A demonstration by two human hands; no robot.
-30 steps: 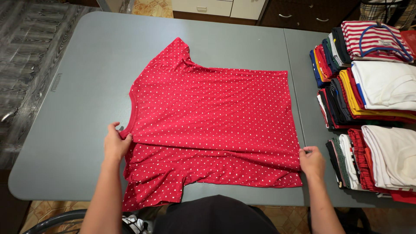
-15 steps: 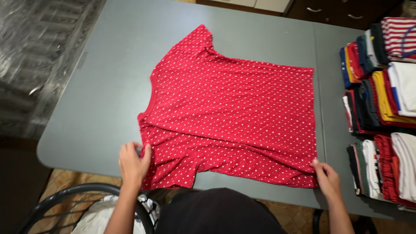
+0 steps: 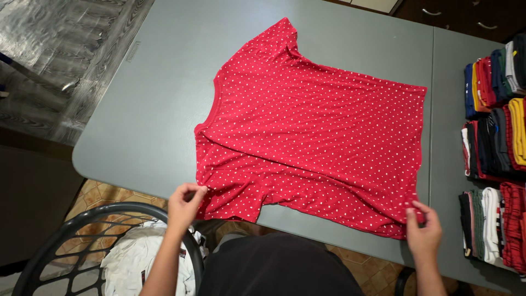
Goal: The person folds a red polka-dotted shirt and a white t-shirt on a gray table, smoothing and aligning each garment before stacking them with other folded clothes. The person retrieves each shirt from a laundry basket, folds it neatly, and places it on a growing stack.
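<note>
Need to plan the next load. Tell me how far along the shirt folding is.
Done: folded clothes sit in stacks at the table's right end. In hand: the red dotted shirt lies spread flat, the left hand pinching its near sleeve and the right hand its near hem corner; no fold is made. Left: this shirt, plus white laundry in the basket.

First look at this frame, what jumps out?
A red shirt with white dots lies spread flat across the middle of the grey table. The left hand pinches its near sleeve edge and the right hand grips its near hem corner. Stacks of folded clothes line the table's right side, and a dark laundry basket sits at lower left.
</note>
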